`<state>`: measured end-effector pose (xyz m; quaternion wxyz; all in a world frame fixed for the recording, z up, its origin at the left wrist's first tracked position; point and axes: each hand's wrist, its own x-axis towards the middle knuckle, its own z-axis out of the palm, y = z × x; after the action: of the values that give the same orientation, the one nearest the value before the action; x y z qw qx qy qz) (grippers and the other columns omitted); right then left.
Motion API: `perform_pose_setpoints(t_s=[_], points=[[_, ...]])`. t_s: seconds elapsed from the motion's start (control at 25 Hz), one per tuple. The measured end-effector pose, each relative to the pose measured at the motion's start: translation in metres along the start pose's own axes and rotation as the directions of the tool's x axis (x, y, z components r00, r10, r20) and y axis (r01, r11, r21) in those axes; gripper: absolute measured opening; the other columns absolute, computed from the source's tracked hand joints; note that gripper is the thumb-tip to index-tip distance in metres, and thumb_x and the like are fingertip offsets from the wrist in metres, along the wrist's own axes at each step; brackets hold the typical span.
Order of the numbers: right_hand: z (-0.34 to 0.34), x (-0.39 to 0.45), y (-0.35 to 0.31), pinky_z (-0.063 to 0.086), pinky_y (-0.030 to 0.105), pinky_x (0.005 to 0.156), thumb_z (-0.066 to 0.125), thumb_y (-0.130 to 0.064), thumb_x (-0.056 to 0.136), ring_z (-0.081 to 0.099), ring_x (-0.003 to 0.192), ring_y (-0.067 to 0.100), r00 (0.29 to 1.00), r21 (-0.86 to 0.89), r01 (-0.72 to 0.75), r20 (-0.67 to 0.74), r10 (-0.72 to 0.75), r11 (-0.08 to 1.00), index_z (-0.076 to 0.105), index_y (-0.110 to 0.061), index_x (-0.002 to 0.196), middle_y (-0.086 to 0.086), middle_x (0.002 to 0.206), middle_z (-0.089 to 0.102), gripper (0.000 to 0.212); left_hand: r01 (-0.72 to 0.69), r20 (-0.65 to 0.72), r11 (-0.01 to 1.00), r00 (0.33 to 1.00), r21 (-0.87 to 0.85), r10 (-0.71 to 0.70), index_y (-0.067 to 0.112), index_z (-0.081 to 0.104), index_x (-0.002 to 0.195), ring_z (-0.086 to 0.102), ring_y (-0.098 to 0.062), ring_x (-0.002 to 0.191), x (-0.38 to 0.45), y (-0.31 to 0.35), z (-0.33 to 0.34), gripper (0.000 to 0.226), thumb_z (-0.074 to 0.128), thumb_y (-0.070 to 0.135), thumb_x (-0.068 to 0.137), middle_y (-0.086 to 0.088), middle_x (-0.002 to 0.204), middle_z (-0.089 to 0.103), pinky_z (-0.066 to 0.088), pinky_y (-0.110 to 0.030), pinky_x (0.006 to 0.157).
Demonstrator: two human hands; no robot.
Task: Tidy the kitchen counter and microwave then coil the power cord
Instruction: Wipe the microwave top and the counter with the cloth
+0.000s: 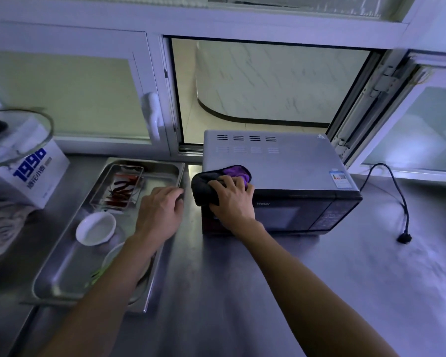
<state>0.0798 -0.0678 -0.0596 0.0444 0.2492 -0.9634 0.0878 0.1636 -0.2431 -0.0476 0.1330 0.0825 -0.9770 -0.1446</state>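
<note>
A silver and black microwave (289,163) stands on the steel counter (242,292) by the open window. My right hand (232,199) grips a dark and purple cloth (216,180) at the microwave's front left top corner. My left hand (160,212) rests on the right rim of a steel tray (70,253), fingers curled over its edge. The black power cord (399,194) lies loose on the counter to the microwave's right, its plug (404,238) unplugged.
The tray holds a smaller tin of red chillies (120,188), a white bowl (95,228) and a plate partly under my arm. A white box (34,173), a glass lid (16,135) and a pale rag (3,228) sit at the left.
</note>
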Motion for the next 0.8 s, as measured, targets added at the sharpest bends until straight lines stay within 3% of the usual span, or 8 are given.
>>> perform_pose_setpoints(t_s=[0.16,0.32,0.44,0.56,0.8], points=[[0.001,-0.024,0.019,0.035,0.046,0.090,0.067,-0.019,0.081,0.046,0.118,0.032,0.996,0.030,0.042,-0.086,-0.039,0.999,0.062,-0.026,0.126,-0.001,0.132,0.055,0.046,-0.005,0.005,1.000,1.000,-0.023,0.005,0.016,0.068,0.118,0.058,-0.027,0.111,-0.003,0.023,0.007,0.028,0.057,0.016,0.092,0.000,0.117,0.069,0.048,-0.044,0.090],[-0.004,-0.050,0.064,0.037,0.046,0.089,0.070,-0.010,0.067,0.052,0.112,0.034,0.984,0.087,0.039,-0.177,-0.023,0.995,0.069,-0.021,0.114,0.001,0.125,0.061,0.049,-0.033,0.006,0.998,0.999,-0.049,0.033,0.016,0.068,0.119,0.058,-0.026,0.112,-0.009,0.057,0.013,0.029,0.059,0.014,0.092,0.000,0.118,0.069,0.048,-0.046,0.090],[-0.006,-0.081,0.120,0.041,0.043,0.085,0.073,-0.003,0.058,0.055,0.108,0.034,0.964,0.217,-0.043,-0.249,0.098,0.975,0.071,-0.021,0.111,0.000,0.122,0.063,0.056,-0.090,0.016,0.994,0.996,-0.063,0.091,0.014,0.069,0.119,0.059,-0.027,0.112,-0.014,0.093,0.019,0.029,0.062,0.013,0.090,-0.001,0.117,0.070,0.048,-0.044,0.090],[-0.002,-0.119,0.164,0.047,0.044,0.083,0.076,-0.002,0.063,0.056,0.106,0.036,0.927,0.384,-0.129,-0.279,0.249,0.914,0.071,-0.020,0.114,0.001,0.121,0.064,0.055,-0.153,0.060,0.987,0.986,-0.047,0.156,0.014,0.067,0.122,0.058,-0.026,0.115,-0.013,0.133,0.030,0.031,0.061,0.015,0.091,0.000,0.121,0.068,0.048,-0.045,0.092],[0.015,-0.159,0.210,0.047,0.041,0.098,0.073,0.006,0.058,0.057,0.110,0.032,0.860,0.626,-0.266,-0.190,0.474,0.733,0.070,-0.016,0.121,0.003,0.128,0.062,0.067,-0.287,0.180,0.958,0.943,0.009,0.281,0.018,0.064,0.127,0.053,-0.019,0.122,-0.007,0.197,0.060,0.034,0.060,0.022,0.093,0.005,0.129,0.062,0.046,-0.041,0.095]])
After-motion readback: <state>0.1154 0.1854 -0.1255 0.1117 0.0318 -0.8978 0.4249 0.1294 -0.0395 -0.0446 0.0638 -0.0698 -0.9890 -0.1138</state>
